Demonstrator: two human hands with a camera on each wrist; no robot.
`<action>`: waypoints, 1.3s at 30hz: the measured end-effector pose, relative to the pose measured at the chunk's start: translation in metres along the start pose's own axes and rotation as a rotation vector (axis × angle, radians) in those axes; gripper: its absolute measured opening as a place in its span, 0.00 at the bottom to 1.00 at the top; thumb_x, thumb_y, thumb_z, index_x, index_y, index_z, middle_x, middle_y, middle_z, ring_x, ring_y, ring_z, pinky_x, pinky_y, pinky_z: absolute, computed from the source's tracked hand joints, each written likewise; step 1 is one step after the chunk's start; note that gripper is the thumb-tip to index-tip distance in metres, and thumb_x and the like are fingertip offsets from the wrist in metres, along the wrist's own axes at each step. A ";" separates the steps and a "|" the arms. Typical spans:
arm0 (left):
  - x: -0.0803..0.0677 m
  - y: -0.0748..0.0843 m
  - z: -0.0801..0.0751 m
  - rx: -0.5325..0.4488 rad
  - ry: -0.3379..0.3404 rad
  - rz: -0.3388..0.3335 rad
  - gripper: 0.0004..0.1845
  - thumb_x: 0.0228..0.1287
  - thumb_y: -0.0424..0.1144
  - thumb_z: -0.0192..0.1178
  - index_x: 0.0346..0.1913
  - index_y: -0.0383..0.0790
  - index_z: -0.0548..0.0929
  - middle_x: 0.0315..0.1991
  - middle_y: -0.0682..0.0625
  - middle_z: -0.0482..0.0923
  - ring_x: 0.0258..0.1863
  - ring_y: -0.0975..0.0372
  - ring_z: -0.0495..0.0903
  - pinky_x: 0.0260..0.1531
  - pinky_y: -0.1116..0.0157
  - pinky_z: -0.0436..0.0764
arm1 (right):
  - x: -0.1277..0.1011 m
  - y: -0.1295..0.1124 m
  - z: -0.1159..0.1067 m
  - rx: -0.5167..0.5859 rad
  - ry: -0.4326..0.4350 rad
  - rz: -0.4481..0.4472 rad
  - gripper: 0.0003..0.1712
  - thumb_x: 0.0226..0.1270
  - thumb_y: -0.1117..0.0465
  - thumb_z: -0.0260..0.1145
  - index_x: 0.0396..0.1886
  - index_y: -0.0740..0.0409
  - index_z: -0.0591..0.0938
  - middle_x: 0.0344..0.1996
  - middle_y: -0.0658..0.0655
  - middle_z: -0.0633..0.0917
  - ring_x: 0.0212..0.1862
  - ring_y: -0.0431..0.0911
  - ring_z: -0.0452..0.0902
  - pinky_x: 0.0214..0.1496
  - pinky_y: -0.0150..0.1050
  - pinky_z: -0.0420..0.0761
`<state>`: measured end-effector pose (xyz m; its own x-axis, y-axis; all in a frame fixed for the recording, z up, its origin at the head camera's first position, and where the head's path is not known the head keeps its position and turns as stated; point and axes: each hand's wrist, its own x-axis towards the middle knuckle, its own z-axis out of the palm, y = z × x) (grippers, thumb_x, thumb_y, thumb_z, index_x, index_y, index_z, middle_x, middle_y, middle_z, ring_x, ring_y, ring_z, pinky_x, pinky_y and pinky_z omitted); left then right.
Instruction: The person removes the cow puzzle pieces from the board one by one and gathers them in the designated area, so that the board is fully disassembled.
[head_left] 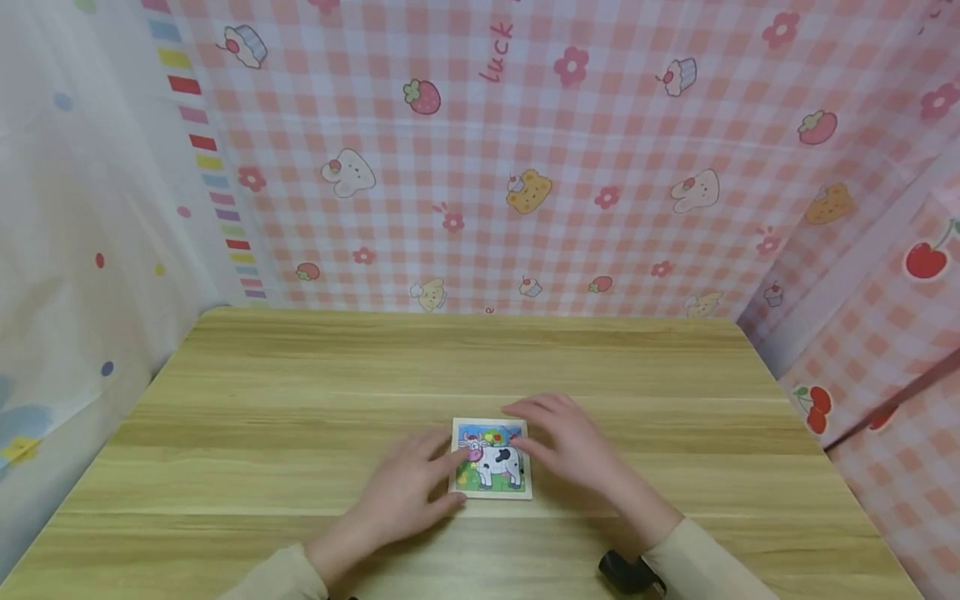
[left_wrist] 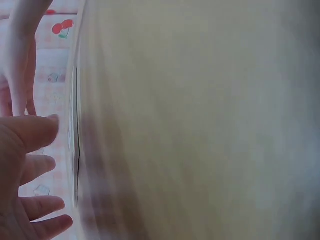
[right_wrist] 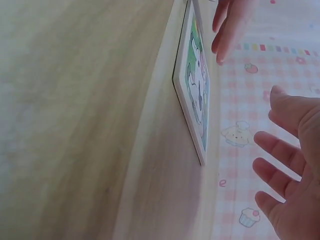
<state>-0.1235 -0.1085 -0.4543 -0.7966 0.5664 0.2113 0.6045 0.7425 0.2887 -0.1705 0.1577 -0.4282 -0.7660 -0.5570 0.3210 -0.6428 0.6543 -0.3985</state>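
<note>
Fingers, left hand (head_left: 408, 492): straight and relaxed, spread, holding nothing; tips lie at the left edge of the cow puzzle (head_left: 491, 458), apparently touching its frame. In the left wrist view the fingers (left_wrist: 37, 165) are loosely extended, clear of the wood.

Fingers, right hand (head_left: 566, 442): likewise straight and slightly fanned, gripping nothing; they rest at or just over the puzzle's upper right corner. In the right wrist view these fingers (right_wrist: 280, 165) hover apart from the board, so contact cannot be confirmed.

Cow puzzle (right_wrist: 196, 80): small square board with a pale frame, picture side up, lying flat on the tabletop (head_left: 300, 400). Position: between the two hands, near the front edge and a little right of centre.

Risks, judged:
- Board is thin and flat against the wood; fingertips offer little purchase at the rim, so a lift attempt could slip.
- Uneven push from one side would slide or spin the board across the smooth surface.
- Tipping it may let loose pieces drop out, should they sit unfixed in the frame.

Surround: pink checked cloth backdrop (head_left: 525, 167) behind; pale dotted curtain (head_left: 75, 250) at left.
</note>
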 end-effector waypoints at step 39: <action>0.002 0.002 0.015 -0.048 -0.055 -0.059 0.27 0.67 0.52 0.62 0.68 0.51 0.77 0.74 0.36 0.59 0.73 0.42 0.57 0.68 0.44 0.62 | 0.063 0.011 0.043 -0.072 -0.261 -0.145 0.14 0.61 0.53 0.74 0.48 0.43 0.87 0.46 0.50 0.82 0.49 0.46 0.74 0.54 0.44 0.75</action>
<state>-0.1242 -0.1006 -0.4676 -0.8285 0.5419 0.1413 0.5544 0.7578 0.3441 -0.2258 0.1081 -0.4490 -0.6432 -0.7538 0.1343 -0.7515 0.5878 -0.2995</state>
